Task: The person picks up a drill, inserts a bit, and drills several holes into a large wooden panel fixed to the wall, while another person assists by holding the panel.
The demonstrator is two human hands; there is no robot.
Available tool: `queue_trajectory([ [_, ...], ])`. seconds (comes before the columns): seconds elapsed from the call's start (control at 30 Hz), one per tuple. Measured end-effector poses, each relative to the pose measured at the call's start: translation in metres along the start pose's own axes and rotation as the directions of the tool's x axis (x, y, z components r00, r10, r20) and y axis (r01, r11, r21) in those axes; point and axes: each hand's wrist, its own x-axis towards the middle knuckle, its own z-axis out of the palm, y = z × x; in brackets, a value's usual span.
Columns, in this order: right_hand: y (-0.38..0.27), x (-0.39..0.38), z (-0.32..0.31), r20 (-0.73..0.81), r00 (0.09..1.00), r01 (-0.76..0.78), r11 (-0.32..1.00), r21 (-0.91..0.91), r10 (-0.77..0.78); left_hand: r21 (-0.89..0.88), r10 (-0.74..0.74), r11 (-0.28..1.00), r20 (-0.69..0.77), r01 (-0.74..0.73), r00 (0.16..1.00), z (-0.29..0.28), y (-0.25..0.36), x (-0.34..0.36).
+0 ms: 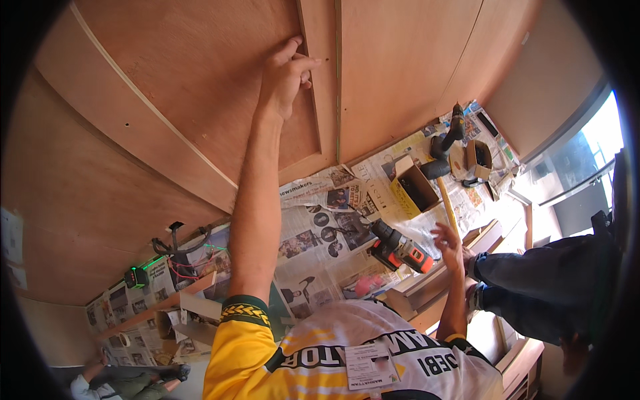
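My left arm is stretched up to a reddish-brown plywood panel (220,80). My left hand (285,77) is at the edge of a narrow wooden strip (320,87) on that panel, its fingertips against the strip. Its index finger and thumb are apart, and the other fingers are partly curled. My right hand (450,245) hangs in the air with loosely spread fingers, holding nothing. Closest to it are an orange and black cordless drill (403,248), lying on newspaper, and a mallet with a black head (435,169) and a yellowish handle.
Newspaper sheets (303,250) cover the floor. A yellow open box (417,190), a smaller box (479,159) and another drill (457,123) lie there. A green-lit laser level (137,277) stands left near cables (183,257). One person's jeans (533,273) are close right; another person (110,387) is lower left.
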Motion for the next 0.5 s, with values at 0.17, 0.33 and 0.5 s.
queue_trajectory([
  [0.17, -0.068, 0.084, 0.015, -0.134, 0.984, 0.114, 0.992, -0.055, -0.120, -0.168, -0.087, 0.979, 0.172, 0.116, 0.981, -0.039, -0.019, 0.014],
  [0.33, -0.116, 0.101, 0.039, 0.046, 0.986, 0.164, 0.968, -0.191, -0.158, 0.078, -0.004, 0.997, 0.112, -0.005, 0.994, -0.038, -0.041, -0.046],
  [0.5, -0.074, 0.057, 0.024, -0.064, 0.997, 0.038, 0.983, -0.180, -0.050, 0.122, -0.388, 0.909, -0.099, 0.398, 0.916, -0.057, -0.174, -0.164],
])
